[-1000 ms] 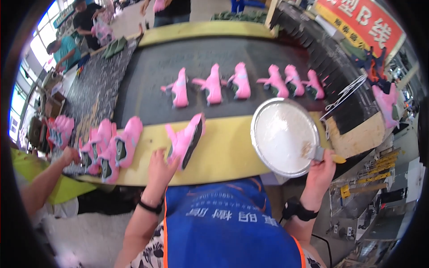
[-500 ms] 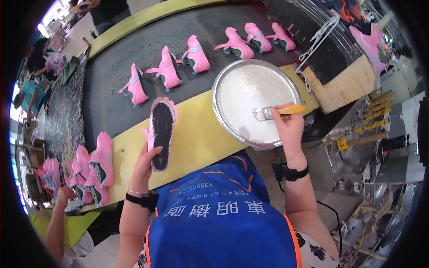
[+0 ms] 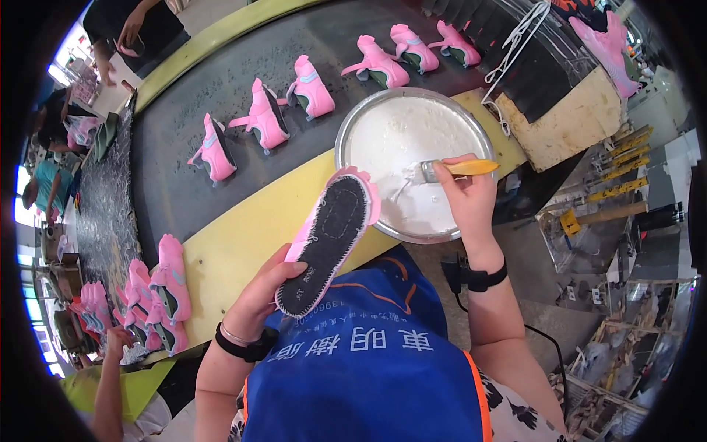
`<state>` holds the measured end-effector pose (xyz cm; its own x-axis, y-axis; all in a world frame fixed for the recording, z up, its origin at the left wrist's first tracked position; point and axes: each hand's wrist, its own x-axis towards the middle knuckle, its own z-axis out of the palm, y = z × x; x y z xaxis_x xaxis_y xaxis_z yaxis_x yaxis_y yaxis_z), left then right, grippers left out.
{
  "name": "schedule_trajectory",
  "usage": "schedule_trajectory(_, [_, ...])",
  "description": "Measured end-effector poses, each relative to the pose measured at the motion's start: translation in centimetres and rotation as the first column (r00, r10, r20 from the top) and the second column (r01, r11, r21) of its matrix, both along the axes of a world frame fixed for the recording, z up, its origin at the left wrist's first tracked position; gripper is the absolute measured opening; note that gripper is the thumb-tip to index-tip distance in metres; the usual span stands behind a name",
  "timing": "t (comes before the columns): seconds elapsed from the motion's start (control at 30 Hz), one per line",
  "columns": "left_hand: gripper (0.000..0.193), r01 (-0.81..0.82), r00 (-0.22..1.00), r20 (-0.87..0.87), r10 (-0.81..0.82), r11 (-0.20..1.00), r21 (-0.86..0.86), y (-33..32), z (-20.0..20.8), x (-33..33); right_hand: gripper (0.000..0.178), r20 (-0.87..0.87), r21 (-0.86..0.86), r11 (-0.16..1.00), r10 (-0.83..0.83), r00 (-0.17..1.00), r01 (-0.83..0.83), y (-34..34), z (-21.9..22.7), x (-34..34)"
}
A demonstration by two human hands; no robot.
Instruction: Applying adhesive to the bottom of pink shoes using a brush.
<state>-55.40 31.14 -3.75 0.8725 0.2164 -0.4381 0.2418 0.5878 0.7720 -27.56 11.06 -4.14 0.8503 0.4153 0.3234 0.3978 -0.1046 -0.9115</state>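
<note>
My left hand (image 3: 264, 295) is closed round the heel end of a pink shoe upper (image 3: 324, 243), its black stitched sole side turned up toward me. Just right of its toe stands a round metal basin (image 3: 343, 132) of white liquid (image 3: 390, 140). Over the basin, my right hand (image 3: 473, 193) grips a paintbrush (image 3: 471, 168) by its yellow handle. The bristles point left and rest at or just above the liquid; white coats them. The shoe's toe reaches the basin's rim in the picture; whether they touch I cannot tell.
Several pink shoe uppers (image 3: 261, 121) lie in a row along the dark conveyor belt (image 3: 184, 195). More uppers (image 3: 168, 287) cluster at the left on the yellow ledge (image 3: 228, 258), beside another person's hand (image 3: 118, 340). A worn board (image 3: 563, 121) and white wire rack (image 3: 515, 51) are right of the basin.
My left hand has brought the shoe upper rightward, closer to the basin, and tilted it. The brush has shifted slightly left and up in the basin. The view has shifted a little.
</note>
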Motion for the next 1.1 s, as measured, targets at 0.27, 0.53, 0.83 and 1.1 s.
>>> schedule_trajectory(0.27, [0.058, 0.239, 0.971, -0.015, -0.239, 0.971, 0.009, 0.8, 2.1, 3.8, 0.018, 0.366, -0.127, 0.989, 0.118, 0.923, -0.076, -0.6, 3.7, 0.2])
schedule_trajectory(0.53, [0.055, 0.287, 0.952, -0.102, -0.289, 0.957, -0.033, 0.4, 3.7, 5.6, 0.02, 0.532, -0.212, 0.915, 0.403, 0.745, -0.344, -0.4, 6.2, -0.9])
schedule_trajectory(0.83, [0.054, 0.183, 0.974, -0.134, -0.184, 0.983, -0.02, -0.5, 6.1, 4.7, 0.018, 0.483, -0.189, 0.972, 0.215, 0.849, -0.139, -0.9, 3.7, 0.4])
schedule_trajectory(1.1, [0.059, 0.258, 0.965, -0.009, -0.261, 0.96, -0.107, -0.1, 4.9, 4.2, 0.017, 0.359, -0.033, 0.968, 0.244, 0.901, -0.249, 0.2, 3.5, -0.2])
